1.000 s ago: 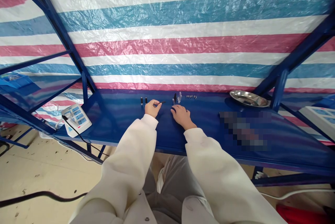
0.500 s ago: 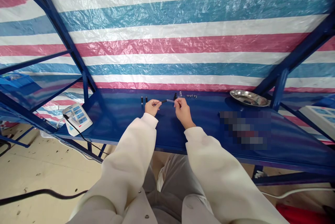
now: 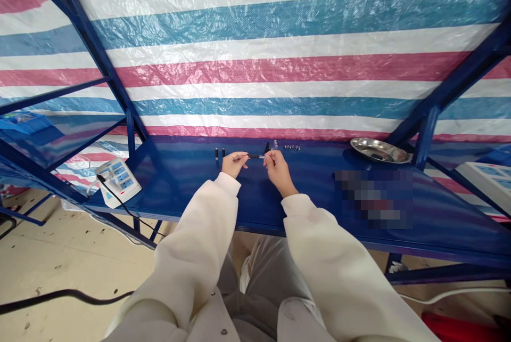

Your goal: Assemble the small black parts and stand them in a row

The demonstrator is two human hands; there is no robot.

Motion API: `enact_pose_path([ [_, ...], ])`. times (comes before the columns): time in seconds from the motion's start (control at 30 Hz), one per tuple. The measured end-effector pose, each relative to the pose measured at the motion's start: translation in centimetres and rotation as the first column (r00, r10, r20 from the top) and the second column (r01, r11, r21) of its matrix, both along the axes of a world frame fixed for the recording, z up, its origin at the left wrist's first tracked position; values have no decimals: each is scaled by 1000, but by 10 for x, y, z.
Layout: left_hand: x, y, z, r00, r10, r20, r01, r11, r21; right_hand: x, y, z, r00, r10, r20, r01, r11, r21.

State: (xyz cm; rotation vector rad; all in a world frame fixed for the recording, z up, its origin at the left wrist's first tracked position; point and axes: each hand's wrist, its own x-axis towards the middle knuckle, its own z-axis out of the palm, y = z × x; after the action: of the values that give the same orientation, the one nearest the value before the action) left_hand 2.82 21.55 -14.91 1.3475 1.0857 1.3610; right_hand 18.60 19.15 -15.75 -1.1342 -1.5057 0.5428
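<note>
My left hand pinches the left end of a slim black tube, which looks like a pen barrel. From the right, my right hand grips a thin pale rod, and only a short length of it shows between the tube and my fingertips. Tube and rod lie in one line, held level just above the blue table. To the left of my left hand stand two short black cylinders. Beyond my right hand are small black pieces, clear pieces and a row of several shiny silver pieces.
An oval metal dish lies at the back right. In front of it is a blurred-out object. A white power strip with a black cord sits at the left end. Blue frame posts and a striped sheet bound the table.
Tube and rod have come closer together: less of the pale rod shows between my hands, and more of the black tube shows. The things on the table have not moved.
</note>
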Motion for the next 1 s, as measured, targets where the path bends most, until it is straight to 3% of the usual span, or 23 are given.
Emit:
enact_pose_path([
  [0.4,4,-3,1,988,-146,55,147,989,-7,-3,-4,2,998,-41,54,43,998,-37],
  [0.7,8,-9,5,993,-115,-31,116,993,23,-5,-4,3,999,-40,3,40,995,-88],
  [0.83,11,-11,6,998,-36,-47,39,997,62,-8,0,2,973,-1,-231,-32,990,-137],
  [0.9,13,-11,6,999,-15,-50,19,997,78,-9,2,3,905,45,-424,-139,971,-192],
  [1.0,15,-11,5,997,-42,-60,47,994,94,-10,4,4,770,98,-630,-337,902,-271],
])
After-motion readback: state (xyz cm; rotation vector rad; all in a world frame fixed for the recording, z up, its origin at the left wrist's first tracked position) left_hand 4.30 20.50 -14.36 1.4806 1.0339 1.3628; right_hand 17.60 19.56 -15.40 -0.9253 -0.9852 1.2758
